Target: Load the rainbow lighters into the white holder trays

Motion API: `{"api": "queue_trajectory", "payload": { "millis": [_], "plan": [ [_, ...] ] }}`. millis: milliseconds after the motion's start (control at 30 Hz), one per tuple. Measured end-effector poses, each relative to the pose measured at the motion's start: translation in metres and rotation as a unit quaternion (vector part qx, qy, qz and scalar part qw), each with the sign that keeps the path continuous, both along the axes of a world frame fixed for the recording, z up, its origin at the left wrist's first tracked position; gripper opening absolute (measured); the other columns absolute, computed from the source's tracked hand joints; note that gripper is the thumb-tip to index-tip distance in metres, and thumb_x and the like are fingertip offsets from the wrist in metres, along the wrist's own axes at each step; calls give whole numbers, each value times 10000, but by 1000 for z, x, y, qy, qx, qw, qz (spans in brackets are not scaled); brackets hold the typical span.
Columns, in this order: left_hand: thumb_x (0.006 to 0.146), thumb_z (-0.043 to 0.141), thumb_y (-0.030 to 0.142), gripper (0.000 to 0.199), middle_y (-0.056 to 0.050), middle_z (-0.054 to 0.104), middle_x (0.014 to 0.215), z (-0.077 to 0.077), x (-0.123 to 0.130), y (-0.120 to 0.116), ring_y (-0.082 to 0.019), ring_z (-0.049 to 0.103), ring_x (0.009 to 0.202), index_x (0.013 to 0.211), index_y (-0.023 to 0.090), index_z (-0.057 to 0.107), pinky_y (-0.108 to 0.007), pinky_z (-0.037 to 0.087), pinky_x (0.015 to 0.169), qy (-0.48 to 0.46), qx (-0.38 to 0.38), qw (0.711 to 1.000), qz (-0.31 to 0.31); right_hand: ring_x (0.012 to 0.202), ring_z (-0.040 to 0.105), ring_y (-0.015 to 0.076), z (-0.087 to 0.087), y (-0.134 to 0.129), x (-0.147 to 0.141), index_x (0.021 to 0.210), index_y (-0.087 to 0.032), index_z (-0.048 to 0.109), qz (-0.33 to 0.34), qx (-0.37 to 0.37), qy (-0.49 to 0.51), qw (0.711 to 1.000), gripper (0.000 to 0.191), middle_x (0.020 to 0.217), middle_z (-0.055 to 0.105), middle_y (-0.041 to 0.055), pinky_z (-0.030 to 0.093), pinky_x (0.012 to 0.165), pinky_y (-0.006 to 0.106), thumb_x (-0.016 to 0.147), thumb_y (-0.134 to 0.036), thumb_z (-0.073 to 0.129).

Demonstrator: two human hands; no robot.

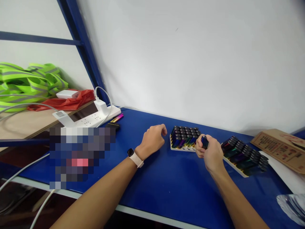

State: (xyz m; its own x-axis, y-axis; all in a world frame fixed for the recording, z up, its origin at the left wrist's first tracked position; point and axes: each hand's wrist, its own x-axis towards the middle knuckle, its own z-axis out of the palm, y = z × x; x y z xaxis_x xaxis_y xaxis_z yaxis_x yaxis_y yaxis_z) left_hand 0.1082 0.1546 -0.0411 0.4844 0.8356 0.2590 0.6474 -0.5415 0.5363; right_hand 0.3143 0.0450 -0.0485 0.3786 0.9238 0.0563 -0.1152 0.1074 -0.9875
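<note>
Mostly, the attention falls on the right hand, whose fingers are clenched round a dark lighter. Only its blue top shows above them, so most of its body is hidden in the grip. Its long axis stands roughly upright, tipped slightly away from the person. It sits between two white trays, closer to the left one, and the right hand is plainly the nearer hand to it. The left hand is released, loosely curled around nothing, and hangs just short of the left tray, a pale watch on its wrist. That tray holds tight rows of lighters with dark tops and rainbow-metal bodies, all leaning the same way. The right tray carries similar rows, and whether any slot in either tray is open cannot be told. Both trays lie on a blue table. A power strip sits at its far left end, a cardboard box lies at the far right, and green reflective straps are piled on a wooden shelf beyond.
</note>
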Motion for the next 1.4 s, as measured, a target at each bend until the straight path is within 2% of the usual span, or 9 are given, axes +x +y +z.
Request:
{"api": "queue_trajectory", "payload": {
  "millis": [100,200,300,400,567,667,967,1167,1400],
  "plan": [
    [687,487,-25,366,20,733,939,0,0,0,-186,656,873,880,256,622,-282,387,646,-2,3,1000,-3,400,254,83,4,-1,0,673,-217,465,-16,12,-44,999,459,496,324,-61,212,392,225,997,-537,406],
    [686,484,-21,362,17,730,939,0,0,-1,-185,659,887,880,253,619,-283,396,662,-4,6,1000,-6,420,281,81,12,-5,-2,846,-214,535,-31,23,-118,992,437,537,381,-66,231,406,222,1002,-607,426],
    [687,484,-14,348,12,731,936,0,0,-1,-185,659,880,873,247,619,-284,396,664,-5,8,1000,-7,453,347,79,20,-10,-1,970,-233,517,3,28,-187,982,327,624,467,-65,307,439,227,988,-559,535],
    [687,485,-8,338,16,731,938,1,0,-1,-185,657,874,867,248,613,-285,396,662,-4,9,1000,-7,535,496,103,26,-15,5,994,-243,512,30,48,-236,970,254,714,559,-40,422,513,251,990,-486,583],
    [689,491,-9,335,8,729,950,1,1,-2,-189,657,875,870,245,614,-289,402,668,1,9,1000,-11,768,659,182,26,-18,13,986,-226,632,-9,96,-295,951,215,847,678,31,536,685,312,943,-432,675],
    [695,488,-13,338,2,728,956,1,1,-3,-193,657,879,874,245,614,-291,408,672,6,9,1000,-11,862,674,218,25,-18,15,951,-223,694,-30,103,-364,925,208,928,707,54,552,755,342,903,-424,723],
    [717,487,-14,334,-15,724,968,3,0,-3,-199,654,886,889,238,622,-298,436,691,13,9,1000,-12,812,686,223,24,-15,16,1052,-226,739,0,109,-494,863,197,935,735,64,573,754,380,946,-377,672],
    [749,476,6,317,-24,718,973,3,1,-4,-202,653,903,906,238,624,-310,461,739,12,14,1000,-17,811,712,217,21,-15,16,1091,-235,740,6,104,-506,856,212,944,759,46,595,771,377,933,-368,692],
    [775,463,14,302,-25,716,974,3,1,-4,-195,661,912,911,234,619,-315,477,794,10,19,999,-24,820,723,231,26,-19,16,1055,-221,734,-4,98,-502,859,200,944,759,59,615,794,400,920,-363,695]
  ]
}}
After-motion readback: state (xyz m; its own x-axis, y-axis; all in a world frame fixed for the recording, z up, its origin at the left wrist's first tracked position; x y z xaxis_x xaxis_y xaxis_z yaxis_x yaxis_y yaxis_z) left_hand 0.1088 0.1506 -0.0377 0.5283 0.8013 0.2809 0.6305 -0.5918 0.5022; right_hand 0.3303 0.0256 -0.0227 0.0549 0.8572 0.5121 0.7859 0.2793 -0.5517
